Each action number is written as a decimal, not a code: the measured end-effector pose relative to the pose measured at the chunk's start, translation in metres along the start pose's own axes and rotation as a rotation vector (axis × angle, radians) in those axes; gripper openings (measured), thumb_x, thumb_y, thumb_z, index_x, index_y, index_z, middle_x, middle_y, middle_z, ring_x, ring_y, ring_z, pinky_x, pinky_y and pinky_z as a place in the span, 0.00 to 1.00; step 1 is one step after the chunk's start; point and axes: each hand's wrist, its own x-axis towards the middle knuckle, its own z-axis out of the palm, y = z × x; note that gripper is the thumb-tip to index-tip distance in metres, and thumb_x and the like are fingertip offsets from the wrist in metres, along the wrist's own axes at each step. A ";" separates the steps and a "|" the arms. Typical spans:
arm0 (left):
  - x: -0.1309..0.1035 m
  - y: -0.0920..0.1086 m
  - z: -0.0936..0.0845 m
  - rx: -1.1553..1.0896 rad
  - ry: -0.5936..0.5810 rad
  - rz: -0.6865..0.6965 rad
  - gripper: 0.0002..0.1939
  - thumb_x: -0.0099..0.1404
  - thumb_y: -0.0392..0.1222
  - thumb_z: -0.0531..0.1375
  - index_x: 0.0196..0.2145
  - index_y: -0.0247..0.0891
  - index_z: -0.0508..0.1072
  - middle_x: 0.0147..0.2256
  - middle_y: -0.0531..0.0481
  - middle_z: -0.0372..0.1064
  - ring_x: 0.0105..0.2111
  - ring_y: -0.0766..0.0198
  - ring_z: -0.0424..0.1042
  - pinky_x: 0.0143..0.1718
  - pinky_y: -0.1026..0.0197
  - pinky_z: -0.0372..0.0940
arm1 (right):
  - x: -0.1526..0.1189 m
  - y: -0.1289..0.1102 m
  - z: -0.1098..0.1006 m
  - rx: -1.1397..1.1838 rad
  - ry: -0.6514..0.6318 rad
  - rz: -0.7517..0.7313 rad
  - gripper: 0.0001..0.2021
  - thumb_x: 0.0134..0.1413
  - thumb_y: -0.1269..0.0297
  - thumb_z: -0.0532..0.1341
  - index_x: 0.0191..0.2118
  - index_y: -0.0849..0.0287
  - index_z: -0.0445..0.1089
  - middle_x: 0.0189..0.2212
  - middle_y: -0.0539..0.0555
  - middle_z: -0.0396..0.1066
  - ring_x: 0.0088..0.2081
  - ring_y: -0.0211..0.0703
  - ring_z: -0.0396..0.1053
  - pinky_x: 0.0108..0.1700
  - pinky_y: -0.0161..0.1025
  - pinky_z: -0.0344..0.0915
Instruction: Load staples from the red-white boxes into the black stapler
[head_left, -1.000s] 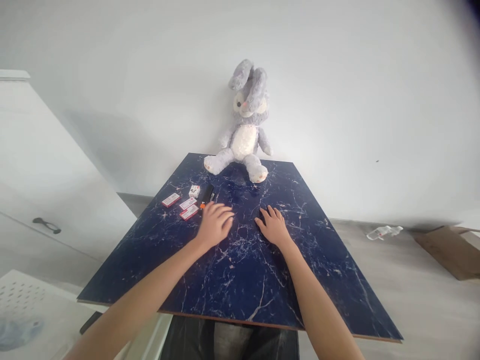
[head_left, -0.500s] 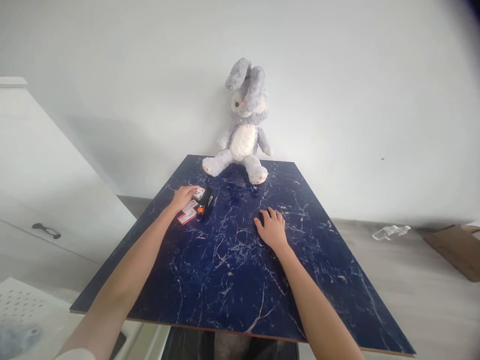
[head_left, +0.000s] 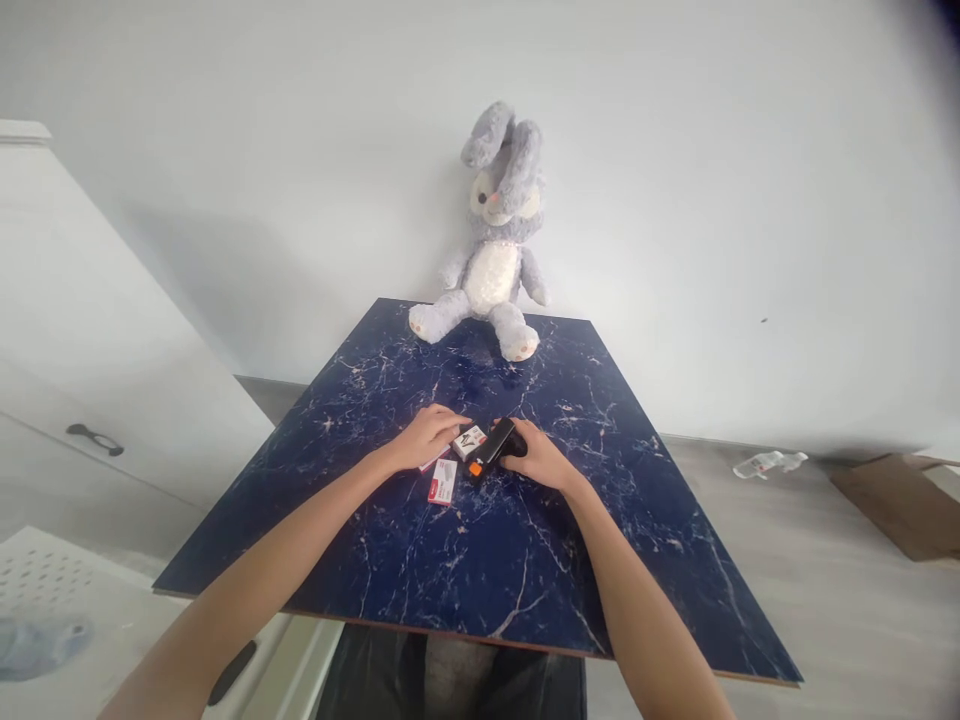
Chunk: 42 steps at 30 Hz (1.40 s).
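My left hand (head_left: 431, 438) lies over the left side of a small cluster of objects, fingers stretched out and touching a white box with a dark picture (head_left: 470, 441). A flat red-and-white box (head_left: 442, 482) lies just below that hand, with the reddish edge of another box partly hidden under the palm. Next to these is a black stapler (head_left: 491, 449) with an orange patch at its near end. My right hand (head_left: 541, 455) is closed around the stapler's right side, thumb near and fingers at the far side.
A grey plush rabbit (head_left: 493, 275) sits at the back of the dark blue marbled table (head_left: 420, 570), against the wall. A white cabinet (head_left: 112, 350) stands left. On the floor at right lie a clear plastic bottle (head_left: 769, 464) and a cardboard piece (head_left: 892, 505).
My left hand has moved right and nearer, and the boxes and stapler have shifted with it to the table's middle. My right hand has come from flat on the table onto the stapler.
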 end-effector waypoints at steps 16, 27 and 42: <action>-0.046 0.027 -0.021 0.048 -0.060 -0.086 0.19 0.67 0.55 0.61 0.50 0.44 0.75 0.52 0.41 0.68 0.50 0.51 0.69 0.53 0.50 0.65 | -0.001 -0.021 0.013 -0.130 0.169 0.125 0.15 0.49 0.51 0.69 0.36 0.56 0.71 0.34 0.52 0.74 0.35 0.45 0.72 0.36 0.38 0.63; -0.053 -0.002 -0.046 0.034 -0.076 -0.232 0.25 0.63 0.58 0.62 0.54 0.47 0.75 0.45 0.45 0.74 0.38 0.55 0.73 0.38 0.57 0.67 | 0.001 -0.015 0.021 -0.212 0.302 0.167 0.16 0.51 0.48 0.67 0.33 0.56 0.68 0.30 0.51 0.73 0.31 0.45 0.70 0.33 0.38 0.62; -0.054 -0.003 -0.042 -0.018 -0.115 -0.206 0.23 0.65 0.50 0.62 0.57 0.47 0.73 0.51 0.44 0.73 0.46 0.51 0.73 0.46 0.53 0.67 | 0.001 -0.009 0.016 0.106 0.177 0.108 0.24 0.57 0.69 0.58 0.59 0.51 0.64 0.46 0.53 0.76 0.45 0.47 0.76 0.53 0.47 0.69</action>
